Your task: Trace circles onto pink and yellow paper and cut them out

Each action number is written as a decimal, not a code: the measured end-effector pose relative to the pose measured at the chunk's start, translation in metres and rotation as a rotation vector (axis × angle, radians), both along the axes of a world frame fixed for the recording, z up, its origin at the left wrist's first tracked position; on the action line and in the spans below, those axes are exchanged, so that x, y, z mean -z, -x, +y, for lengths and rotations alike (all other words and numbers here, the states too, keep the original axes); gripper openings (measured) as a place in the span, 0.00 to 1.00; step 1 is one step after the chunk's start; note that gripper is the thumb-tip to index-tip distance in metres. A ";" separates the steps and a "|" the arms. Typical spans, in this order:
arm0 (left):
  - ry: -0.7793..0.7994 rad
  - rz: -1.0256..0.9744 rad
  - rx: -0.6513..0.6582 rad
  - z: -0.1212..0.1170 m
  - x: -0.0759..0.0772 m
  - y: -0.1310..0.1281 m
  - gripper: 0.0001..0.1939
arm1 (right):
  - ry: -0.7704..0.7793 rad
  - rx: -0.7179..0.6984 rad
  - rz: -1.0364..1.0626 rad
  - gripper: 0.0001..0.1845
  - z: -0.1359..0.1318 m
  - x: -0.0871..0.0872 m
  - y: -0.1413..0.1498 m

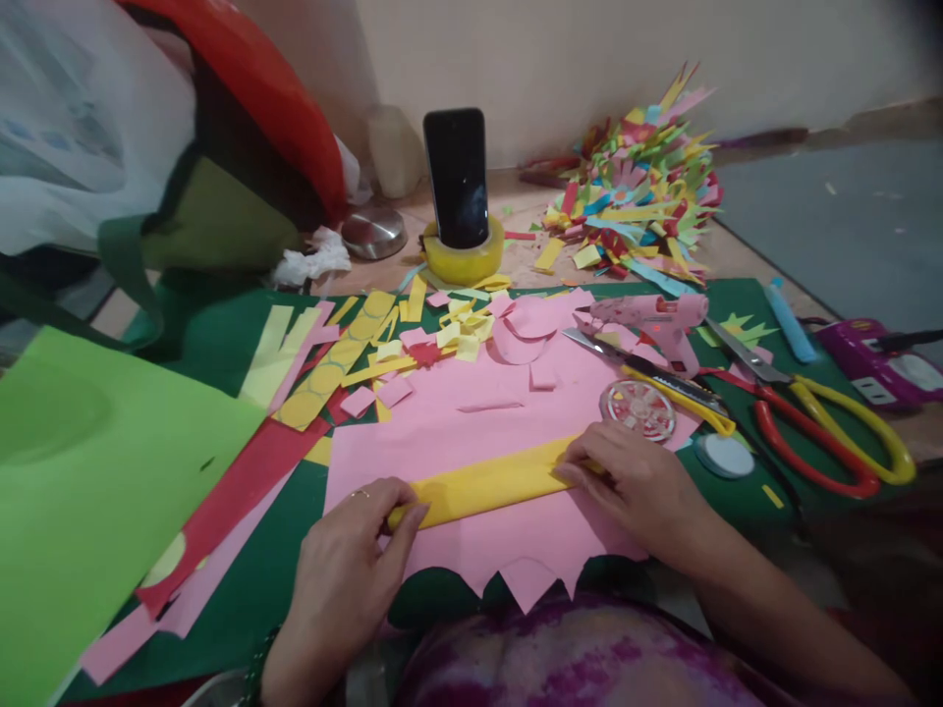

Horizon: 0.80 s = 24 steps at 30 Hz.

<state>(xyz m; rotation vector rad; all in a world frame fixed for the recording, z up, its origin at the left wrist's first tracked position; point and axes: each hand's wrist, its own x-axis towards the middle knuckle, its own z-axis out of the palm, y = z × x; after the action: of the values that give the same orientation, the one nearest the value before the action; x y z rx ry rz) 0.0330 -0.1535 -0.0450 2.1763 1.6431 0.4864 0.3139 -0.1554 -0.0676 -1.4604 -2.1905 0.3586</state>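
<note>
A folded yellow paper strip (490, 483) stretches between my two hands, slanting up a little to the right. My left hand (354, 555) pinches its left end between thumb and fingers. At the other end, the fingers of my right hand (626, 481) are closed on the strip. Beneath it lies a large pink paper sheet (368, 457) whose near edge is cut in curves and points. Just beyond my right hand are a round patterned disc (637, 410) and a yellow-and-black box cutter (674, 388). Small pink and yellow paper scraps (464, 329) lie on the sheet's far side.
A pink glue gun (655, 319) and red-and-yellow scissors (817, 412) lie right. Green paper (110, 491) and paper strips (243, 501) cover the left. A phone (457, 177) stands in a yellow tape roll (463, 260) behind, near a heap of colourful paper pieces (634, 187).
</note>
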 end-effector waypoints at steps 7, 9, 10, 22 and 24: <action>0.030 0.035 -0.007 0.002 0.003 0.003 0.12 | 0.021 -0.010 -0.004 0.16 0.000 -0.002 0.000; 0.044 0.032 -0.011 0.002 0.003 0.003 0.12 | 0.016 -0.019 -0.008 0.15 0.000 -0.003 -0.001; 0.051 0.032 -0.014 0.002 0.003 0.003 0.12 | 0.007 -0.019 -0.010 0.15 0.000 -0.003 0.000; 0.132 0.037 -0.036 0.003 0.000 0.002 0.12 | -0.014 -0.041 0.001 0.12 -0.003 0.002 -0.001; 0.130 0.027 -0.031 0.003 0.001 0.002 0.12 | -0.018 -0.042 -0.009 0.12 -0.003 0.002 -0.001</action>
<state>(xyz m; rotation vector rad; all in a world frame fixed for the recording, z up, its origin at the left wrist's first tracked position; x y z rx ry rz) 0.0308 -0.1510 -0.0458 2.0741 1.6765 0.3500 0.3145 -0.1586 -0.0695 -1.4110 -2.2291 0.3460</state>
